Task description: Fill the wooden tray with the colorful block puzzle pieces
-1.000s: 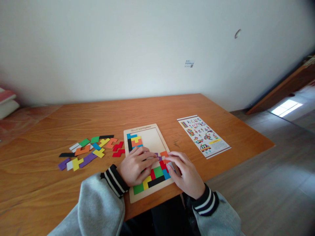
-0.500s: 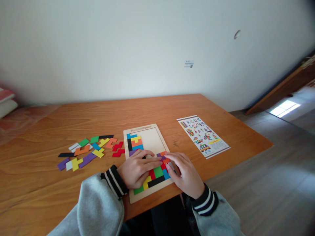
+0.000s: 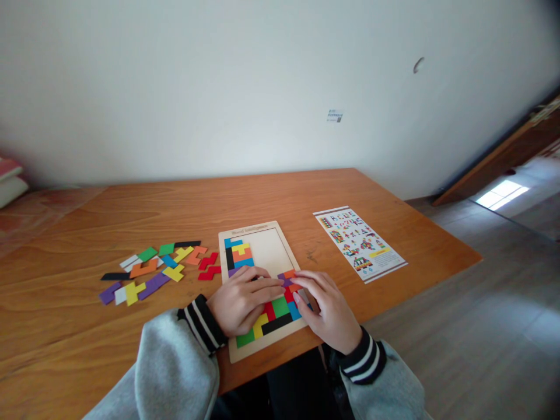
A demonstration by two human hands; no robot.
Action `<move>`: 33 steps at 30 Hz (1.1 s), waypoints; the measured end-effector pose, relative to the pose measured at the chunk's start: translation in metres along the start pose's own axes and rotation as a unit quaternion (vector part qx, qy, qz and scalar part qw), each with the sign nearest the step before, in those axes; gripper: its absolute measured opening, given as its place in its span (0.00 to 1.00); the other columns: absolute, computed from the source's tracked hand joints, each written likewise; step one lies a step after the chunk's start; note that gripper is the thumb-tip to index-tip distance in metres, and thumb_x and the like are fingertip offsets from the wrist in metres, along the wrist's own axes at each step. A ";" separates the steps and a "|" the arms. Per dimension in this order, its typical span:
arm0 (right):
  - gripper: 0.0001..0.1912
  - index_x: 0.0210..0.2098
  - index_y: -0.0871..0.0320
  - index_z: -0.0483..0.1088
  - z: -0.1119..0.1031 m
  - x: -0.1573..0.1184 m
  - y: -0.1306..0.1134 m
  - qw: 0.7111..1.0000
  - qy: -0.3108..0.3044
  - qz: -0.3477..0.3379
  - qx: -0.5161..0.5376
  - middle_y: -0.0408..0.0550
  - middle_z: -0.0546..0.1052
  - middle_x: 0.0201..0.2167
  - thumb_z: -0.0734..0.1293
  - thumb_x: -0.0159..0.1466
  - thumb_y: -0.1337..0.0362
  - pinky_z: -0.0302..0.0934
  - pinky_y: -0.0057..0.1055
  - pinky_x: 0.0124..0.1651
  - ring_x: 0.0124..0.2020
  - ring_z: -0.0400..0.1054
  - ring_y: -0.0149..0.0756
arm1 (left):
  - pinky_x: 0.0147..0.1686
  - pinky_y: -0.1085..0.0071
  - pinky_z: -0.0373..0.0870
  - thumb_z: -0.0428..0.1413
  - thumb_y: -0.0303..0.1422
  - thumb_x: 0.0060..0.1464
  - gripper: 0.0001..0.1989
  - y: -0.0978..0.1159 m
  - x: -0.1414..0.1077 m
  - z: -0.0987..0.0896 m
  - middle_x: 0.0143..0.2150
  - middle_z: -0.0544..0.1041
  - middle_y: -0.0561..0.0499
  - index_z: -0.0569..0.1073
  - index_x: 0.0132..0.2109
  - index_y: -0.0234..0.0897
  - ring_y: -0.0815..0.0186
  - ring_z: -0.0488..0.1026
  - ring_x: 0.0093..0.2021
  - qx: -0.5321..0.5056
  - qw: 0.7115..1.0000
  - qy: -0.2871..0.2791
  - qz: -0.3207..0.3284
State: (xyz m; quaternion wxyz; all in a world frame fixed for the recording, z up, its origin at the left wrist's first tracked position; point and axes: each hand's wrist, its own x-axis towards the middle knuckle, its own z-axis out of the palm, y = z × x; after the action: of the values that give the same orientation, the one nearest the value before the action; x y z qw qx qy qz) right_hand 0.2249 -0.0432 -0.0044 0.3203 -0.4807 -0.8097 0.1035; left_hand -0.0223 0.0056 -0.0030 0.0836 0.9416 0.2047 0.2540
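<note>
A wooden puzzle board (image 3: 271,248) lies at a tilt in front of me, part-filled with coloured block pieces; its upper right area is bare wood. My left hand (image 3: 242,300) rests across the board's left and middle, fingers stretched out over the pieces and covering several of them. On the right edge, my right hand (image 3: 335,312) has thumb and fingers apart, the fingertips touching the pieces near an orange piece (image 3: 289,273) and a purple piece (image 3: 286,281). Below the hands show a green piece (image 3: 280,306) and a black piece (image 3: 276,324).
Loose pieces lie left of the board, among them a red piece (image 3: 209,273), a yellow piece (image 3: 174,272) and a purple piece (image 3: 153,286). A printed pattern sheet (image 3: 361,245) is to the right on the wooden table (image 3: 262,192). A wall (image 3: 219,87) stands behind.
The left fingers have drawn back slightly to the left, showing a little more of the purple piece. The right hand stays nearly still, and the view has shifted slightly.
</note>
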 end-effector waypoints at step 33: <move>0.15 0.54 0.51 0.70 0.005 -0.006 0.009 1.000 0.022 -0.012 0.005 0.52 0.76 0.53 0.64 0.69 0.62 0.69 0.46 0.56 0.54 0.72 0.46 | 0.57 0.51 0.70 0.48 0.40 0.65 0.19 -0.068 -0.095 -0.065 0.56 0.78 0.42 0.76 0.54 0.38 0.52 0.74 0.54 0.204 0.921 0.074 -0.325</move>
State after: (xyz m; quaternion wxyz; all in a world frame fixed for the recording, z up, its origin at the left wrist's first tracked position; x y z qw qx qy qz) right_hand 0.2302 -0.0423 -0.0152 0.3420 -0.4714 -0.8076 0.0929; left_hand -0.1539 0.0296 -0.0071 -0.0480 0.7986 0.5523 0.2343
